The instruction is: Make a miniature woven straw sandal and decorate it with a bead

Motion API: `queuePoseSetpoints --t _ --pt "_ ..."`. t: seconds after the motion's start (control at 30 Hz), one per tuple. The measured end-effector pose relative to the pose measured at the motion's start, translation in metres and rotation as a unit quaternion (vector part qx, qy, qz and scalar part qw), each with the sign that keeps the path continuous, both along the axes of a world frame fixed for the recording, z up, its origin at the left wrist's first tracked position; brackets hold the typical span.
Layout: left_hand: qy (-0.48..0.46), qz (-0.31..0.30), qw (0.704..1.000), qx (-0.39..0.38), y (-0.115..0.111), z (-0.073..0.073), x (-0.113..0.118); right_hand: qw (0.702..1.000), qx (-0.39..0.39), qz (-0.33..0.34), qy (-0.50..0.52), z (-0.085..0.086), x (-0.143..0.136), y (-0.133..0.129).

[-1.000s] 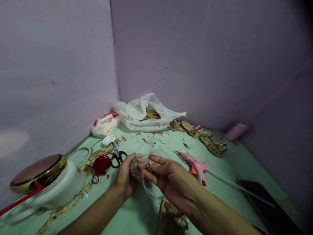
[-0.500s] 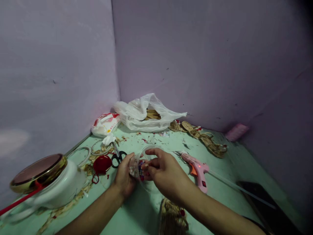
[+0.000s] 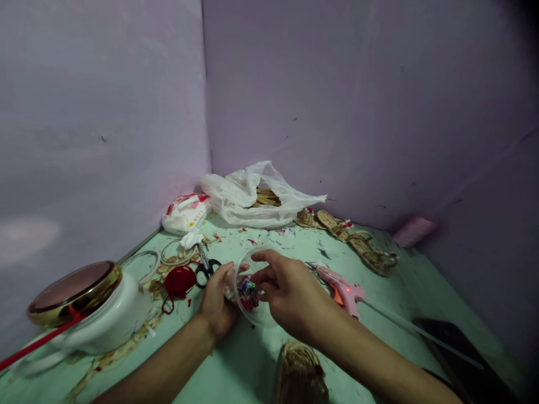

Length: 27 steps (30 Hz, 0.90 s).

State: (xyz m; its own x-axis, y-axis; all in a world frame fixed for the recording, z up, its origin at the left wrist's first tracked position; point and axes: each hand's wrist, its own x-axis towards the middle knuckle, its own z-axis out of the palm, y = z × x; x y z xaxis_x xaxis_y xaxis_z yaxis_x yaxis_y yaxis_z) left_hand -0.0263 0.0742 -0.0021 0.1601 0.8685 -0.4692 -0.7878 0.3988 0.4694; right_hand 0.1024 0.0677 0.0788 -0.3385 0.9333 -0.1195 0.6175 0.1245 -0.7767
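My left hand (image 3: 218, 306) is wrapped round the side of a clear plastic tub (image 3: 272, 322), which is tilted with its mouth toward the right. Inside lie small shiny beads (image 3: 248, 292) in red, purple, blue and green. At the tub's mouth, my right hand (image 3: 290, 286) has bent, spread fingers close to the beads; I see nothing held between them. Below the hands, a woven straw slipper (image 3: 298, 370) with a dark red bead at its side lies partly cut off by the picture's edge.
On the green table stand a pink glue gun (image 3: 343, 289) with a lit light, scissors (image 3: 206, 269), red yarn (image 3: 180, 281) and a white pot (image 3: 122, 314) under a gold-rimmed lid. Behind are a plastic bag (image 3: 236, 196), a tissue pack (image 3: 187, 213), woven slippers (image 3: 370, 252); a phone (image 3: 455, 353) lies right.
My right hand's fingers have drawn back a little from the beads and spread, so more beads show. The view has shifted slightly; my left hand still holds the tub.
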Motion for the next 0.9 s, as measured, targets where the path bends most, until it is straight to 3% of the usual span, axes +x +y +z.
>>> queuePoseSetpoints --t 0.23,0.63,0.8,0.9 --pt "0.003 -0.004 1.000 -0.005 0.000 0.000 -0.001 1.000 -0.018 0.005 -0.015 0.009 0.002 0.000" --pt "0.001 -0.029 0.999 0.026 0.001 -0.006 -0.002 0.999 0.021 0.021 0.045 0.004 0.008 -0.006" --pt "-0.012 0.003 1.000 0.000 -0.001 0.004 -0.001 0.982 0.004 -0.017 0.186 0.012 0.009 -0.003" --pt "0.007 0.050 0.999 -0.010 -0.003 0.008 -0.001 0.926 0.006 -0.127 0.356 0.015 0.015 0.001"
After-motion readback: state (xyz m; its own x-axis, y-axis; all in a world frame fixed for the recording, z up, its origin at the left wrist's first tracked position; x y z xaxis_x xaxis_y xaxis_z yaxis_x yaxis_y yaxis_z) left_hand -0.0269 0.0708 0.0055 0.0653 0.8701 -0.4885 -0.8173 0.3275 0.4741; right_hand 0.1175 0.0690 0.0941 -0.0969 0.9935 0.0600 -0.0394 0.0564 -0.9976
